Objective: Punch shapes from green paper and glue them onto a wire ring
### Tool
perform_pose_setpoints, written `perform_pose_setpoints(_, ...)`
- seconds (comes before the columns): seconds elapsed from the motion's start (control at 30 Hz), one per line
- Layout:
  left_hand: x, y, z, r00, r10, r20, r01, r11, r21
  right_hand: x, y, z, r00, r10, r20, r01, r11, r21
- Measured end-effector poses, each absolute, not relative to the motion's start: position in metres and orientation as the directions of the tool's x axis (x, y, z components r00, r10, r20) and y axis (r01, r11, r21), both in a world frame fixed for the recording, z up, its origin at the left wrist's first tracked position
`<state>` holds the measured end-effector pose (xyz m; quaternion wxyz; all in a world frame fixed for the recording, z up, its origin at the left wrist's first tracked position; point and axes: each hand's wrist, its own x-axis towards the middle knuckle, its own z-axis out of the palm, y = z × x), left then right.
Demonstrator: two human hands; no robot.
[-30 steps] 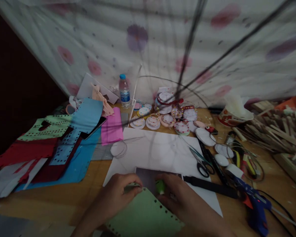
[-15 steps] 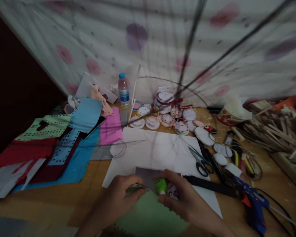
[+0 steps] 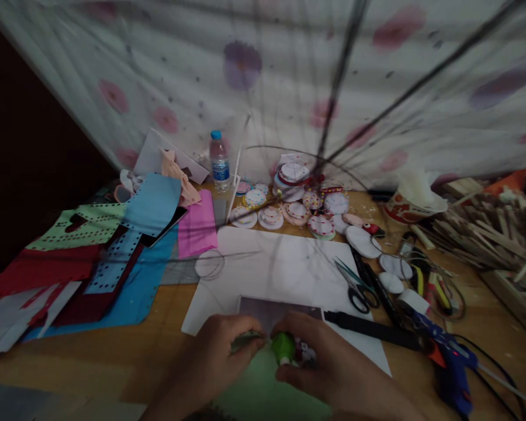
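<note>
A light green sheet (image 3: 263,389) with punched holes along its edge lies at the near edge of the table. My left hand (image 3: 217,356) pinches its top edge with curled fingers. My right hand (image 3: 333,365) grips a small green punch tool (image 3: 283,348), set against the sheet's top edge right beside my left fingertips. Both hands rest over a grey card (image 3: 267,310) on a large white sheet (image 3: 284,272).
Scissors (image 3: 355,286), a black knife (image 3: 368,327) and a blue glue gun (image 3: 447,356) lie to the right. Round decorated discs (image 3: 298,204) and a water bottle (image 3: 219,159) stand behind. Coloured punched sheets (image 3: 114,245) pile at left, wooden sticks (image 3: 491,234) at right.
The green sheet has slid toward me under my hands. My right hand has carried the green punch a little left, closer to my left fingertips.
</note>
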<state>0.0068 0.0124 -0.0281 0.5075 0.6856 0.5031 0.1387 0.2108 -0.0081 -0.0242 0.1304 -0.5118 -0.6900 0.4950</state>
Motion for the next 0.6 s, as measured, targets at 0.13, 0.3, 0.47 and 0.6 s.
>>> perform_pose_setpoints(0.13, 0.009, 0.013, -0.024, 0.468, 0.824, -0.319, 0.539, 0.019, 0.842, 0.21, -0.008, -0.025, -0.461, 0.823, -0.332, 0.579, -0.004, -0.815)
perform_pose_setpoints(0.3, 0.008, 0.013, -0.026, 0.464, 0.836, -0.294, 0.535, 0.0, 0.845, 0.206, -0.008, -0.028, -0.414, 0.829, -0.377, 0.548, -0.104, -0.83)
perform_pose_setpoints(0.47, 0.01, 0.014, -0.027, 0.467, 0.849, -0.248, 0.526, -0.041, 0.85, 0.201, -0.008, -0.031, -0.366, 0.846, -0.387, 0.511, -0.165, -0.844)
perform_pose_setpoints(0.6, 0.01, 0.015, -0.023, 0.485, 0.841, -0.238, 0.508, -0.05, 0.86, 0.2, -0.009, -0.036, -0.34, 0.874, -0.347, 0.448, -0.173, -0.877)
